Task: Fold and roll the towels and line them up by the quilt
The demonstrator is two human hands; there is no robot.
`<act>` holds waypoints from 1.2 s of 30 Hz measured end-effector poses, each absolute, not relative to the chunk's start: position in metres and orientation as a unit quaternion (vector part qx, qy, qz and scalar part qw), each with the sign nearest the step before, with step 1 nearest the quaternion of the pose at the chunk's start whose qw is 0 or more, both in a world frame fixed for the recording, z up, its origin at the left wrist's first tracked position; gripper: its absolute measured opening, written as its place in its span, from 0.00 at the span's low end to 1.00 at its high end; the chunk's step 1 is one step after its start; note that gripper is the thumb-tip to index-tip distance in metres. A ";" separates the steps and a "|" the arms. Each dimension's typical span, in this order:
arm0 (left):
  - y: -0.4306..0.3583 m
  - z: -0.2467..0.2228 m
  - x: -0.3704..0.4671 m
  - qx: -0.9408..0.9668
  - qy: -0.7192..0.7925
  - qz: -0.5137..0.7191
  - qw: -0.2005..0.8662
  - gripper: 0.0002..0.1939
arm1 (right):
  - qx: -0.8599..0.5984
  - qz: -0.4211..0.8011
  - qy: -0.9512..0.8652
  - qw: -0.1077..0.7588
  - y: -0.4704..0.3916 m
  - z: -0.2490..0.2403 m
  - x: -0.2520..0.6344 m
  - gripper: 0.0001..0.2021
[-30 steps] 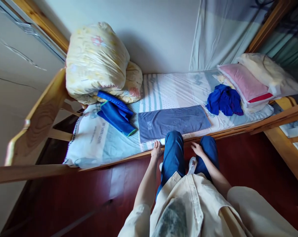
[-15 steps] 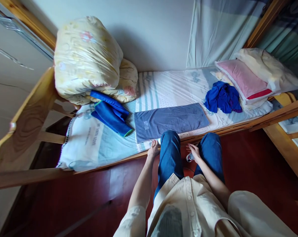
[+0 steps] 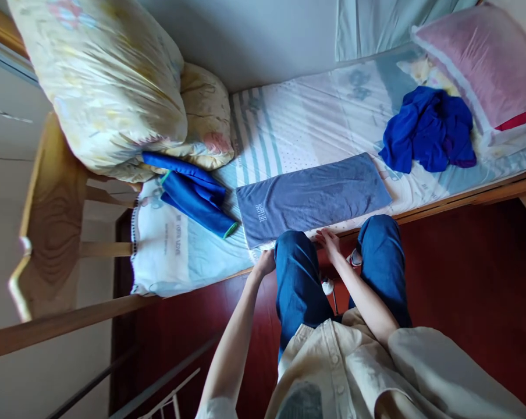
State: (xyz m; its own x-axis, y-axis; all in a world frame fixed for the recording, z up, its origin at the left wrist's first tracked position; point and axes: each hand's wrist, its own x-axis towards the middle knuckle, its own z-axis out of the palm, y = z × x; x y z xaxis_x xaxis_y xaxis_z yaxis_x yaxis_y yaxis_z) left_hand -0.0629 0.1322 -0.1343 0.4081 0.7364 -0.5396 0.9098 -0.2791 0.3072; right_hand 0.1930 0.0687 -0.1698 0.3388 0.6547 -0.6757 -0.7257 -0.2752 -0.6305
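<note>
A grey-blue towel [image 3: 311, 195] lies spread flat along the front of the bed [image 3: 202, 262]. My left hand [image 3: 265, 263] is at the bed's front edge, beside my left knee and just below the towel's corner; its fingers are partly hidden. Between my knees, my right hand [image 3: 329, 241] reaches to the bed edge near the towel, fingers apart and nothing held. Left of the towel is a folded blue cloth with green trim [image 3: 199, 203]. A crumpled bright blue cloth [image 3: 429, 131] lies to its right.
A large yellow floral quilt [image 3: 114, 75] is heaped at the bed's left end, by the wooden headboard [image 3: 53, 221]. A pink pillow [image 3: 485, 64] lies at the right. A wooden rail [image 3: 62, 326] runs at lower left.
The view has moved closer to the bed. My right hand has moved forward to the bed edge. My left hand stays by the edge, its fingers now less visible. The cloths lie as before.
</note>
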 end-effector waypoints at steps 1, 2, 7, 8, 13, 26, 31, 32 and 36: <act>0.146 -0.129 -0.061 0.781 0.533 -0.130 0.298 0.18 | -0.553 0.577 0.040 0.600 0.074 -0.172 0.192 0.13; 0.161 -0.124 -0.057 0.774 0.545 -0.106 0.305 0.19 | -0.552 0.580 0.047 0.597 0.078 -0.175 0.191 0.12; 0.255 -0.111 0.000 0.764 0.580 -0.005 0.283 0.21 | -0.556 0.578 0.086 0.591 0.088 -0.186 0.188 0.11; 0.274 -0.113 0.017 0.775 0.567 -0.007 0.278 0.22 | -0.553 0.577 0.091 0.595 0.088 -0.188 0.187 0.11; 0.349 -0.146 0.096 0.846 0.468 -0.073 0.243 0.25 | -0.534 0.579 0.117 0.604 0.088 -0.194 0.180 0.14; 0.414 -0.194 0.161 0.835 0.496 -0.107 0.215 0.27 | -0.534 0.636 0.132 0.541 0.086 -0.202 0.175 0.16; 0.421 -0.182 0.174 0.805 0.566 -0.071 0.165 0.21 | -0.546 0.635 0.117 0.534 0.085 -0.206 0.171 0.22; 0.421 -0.182 0.177 0.799 0.575 -0.066 0.162 0.18 | -0.544 0.635 0.118 0.535 0.085 -0.206 0.170 0.22; 0.420 -0.181 0.181 0.780 0.599 -0.042 0.174 0.08 | -0.529 0.635 0.144 0.545 0.089 -0.200 0.169 0.17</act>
State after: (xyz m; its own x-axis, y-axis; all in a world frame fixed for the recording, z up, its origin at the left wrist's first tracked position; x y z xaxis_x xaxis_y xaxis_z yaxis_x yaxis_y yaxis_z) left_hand 0.1814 0.4204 -0.1810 0.2786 0.9206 -0.2735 0.9497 -0.2218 0.2209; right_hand 0.1689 0.0888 -0.1999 0.1527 0.5394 -0.8281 -0.8434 -0.3656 -0.3937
